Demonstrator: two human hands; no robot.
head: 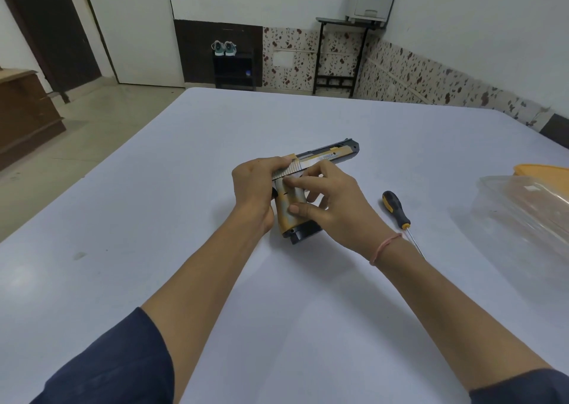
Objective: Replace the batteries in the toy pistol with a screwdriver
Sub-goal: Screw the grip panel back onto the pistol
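Orange-and-black plastic, the toy pistol is held over the middle of the pale tabletop, barrel pointing away and to the right, the black base of its grip turned down toward the surface. Whether the base actually rests there I cannot tell. The left hand has its fingers curled round the rear of the slide. The right hand holds the grip, thumb on the near face and a forefinger pressed at its top edge.

This looks like feeling for the battery cover and its screw, with the fastening not yet undone. To do it well, let the left hand alone steady the pistol and turn the cover face up. That frees the right hand for the tool, whose tip should sit square in the screw.

Right of the pistol lies a black-and-yellow-handled screwdriver, untouched. Farther right stands a clear plastic container.
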